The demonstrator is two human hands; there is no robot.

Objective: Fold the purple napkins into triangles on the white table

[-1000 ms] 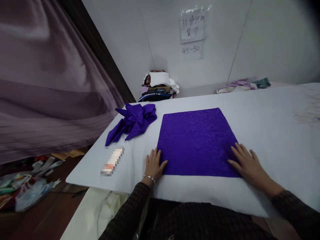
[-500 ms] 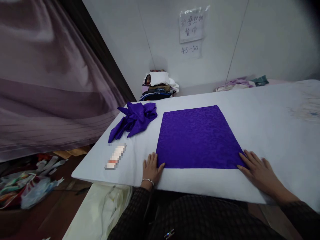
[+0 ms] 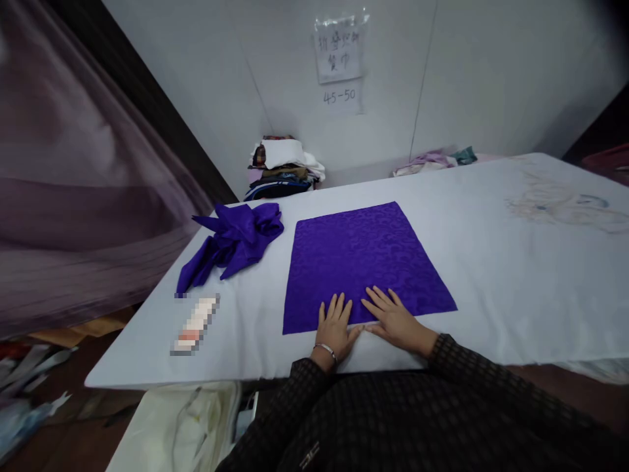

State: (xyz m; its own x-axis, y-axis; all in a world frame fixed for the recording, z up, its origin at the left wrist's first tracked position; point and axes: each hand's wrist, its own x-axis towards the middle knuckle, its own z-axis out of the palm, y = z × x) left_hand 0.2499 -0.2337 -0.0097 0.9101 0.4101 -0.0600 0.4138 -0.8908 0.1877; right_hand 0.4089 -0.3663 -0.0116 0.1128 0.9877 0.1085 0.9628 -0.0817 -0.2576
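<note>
A square purple patterned cloth (image 3: pixel 361 259) lies flat on the white table (image 3: pixel 491 275). My left hand (image 3: pixel 335 326) rests flat on the cloth's near edge, fingers stretched out, a bracelet on the wrist. My right hand (image 3: pixel 396 318) lies flat beside it, also on the near edge, fingers spread. The two hands sit close together near the middle of that edge. Neither hand holds anything.
A crumpled purple cloth (image 3: pixel 230 239) lies at the table's left. A small blurred object (image 3: pixel 195 324) sits near the left front corner. Folded fabrics (image 3: pixel 280 167) are stacked by the wall, more cloth (image 3: pixel 432 160) lies at the back, and a paper sign (image 3: pixel 339 56) hangs above.
Both hands have slid inward from the cloth's two near corners to the middle of its near edge. The camera view has shifted to the right.
</note>
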